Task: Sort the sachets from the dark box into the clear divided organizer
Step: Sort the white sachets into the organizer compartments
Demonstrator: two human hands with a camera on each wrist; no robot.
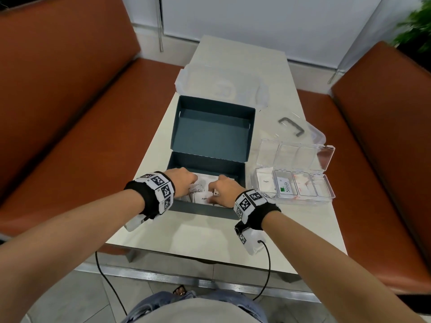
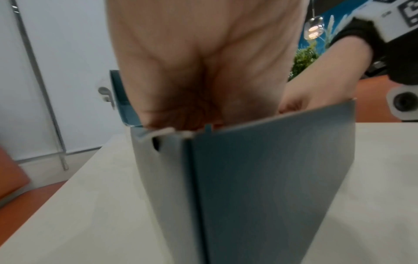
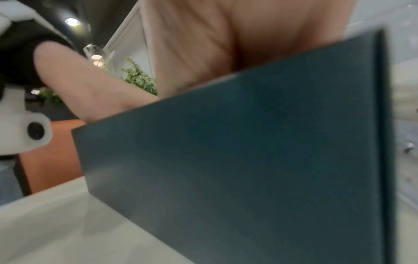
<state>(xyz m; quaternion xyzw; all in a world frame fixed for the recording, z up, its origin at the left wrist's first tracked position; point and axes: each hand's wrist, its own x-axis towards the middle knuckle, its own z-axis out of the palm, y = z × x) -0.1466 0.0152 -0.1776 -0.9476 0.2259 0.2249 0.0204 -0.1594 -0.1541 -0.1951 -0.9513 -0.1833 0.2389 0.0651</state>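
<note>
Scene: a person is standing at a pale table point(image 1: 233, 231) between two rust-orange bench seats point(image 1: 70, 127), both hands reaching down into an open dark teal box point(image 1: 211, 134).
Left hand point(image 1: 182, 183): it is dipping into the near left corner of the box, fingers curling down among the sachets point(image 1: 200, 194); whether they are gripping one cannot be told, since the box wall is hiding the fingertips in the left wrist view.
Right hand point(image 1: 225, 191): it is working just beside the left, fingers bending onto the white packets and seeming to pinch a small one, though the grasp cannot be told for certain; the right wrist view is showing only palm behind the teal wall.
Sachets in the box: white packets are lying loosely heaped in the near end; one is reading "Pepper".
Clear divided organizer point(image 1: 295, 183): it is sitting open on the table to the right of the box, lid raised behind.
Organizer contents: a white sachet marked "Sugar" point(image 1: 265, 180) is occupying the leftmost compartment, a green-and-white "Stevia" sachet point(image 1: 285, 186) the next, and red-printed white sachets point(image 1: 303, 185) the one after.
Beyond: a clear lid with a grey handle point(image 1: 291, 125) is resting behind the organizer.
</note>
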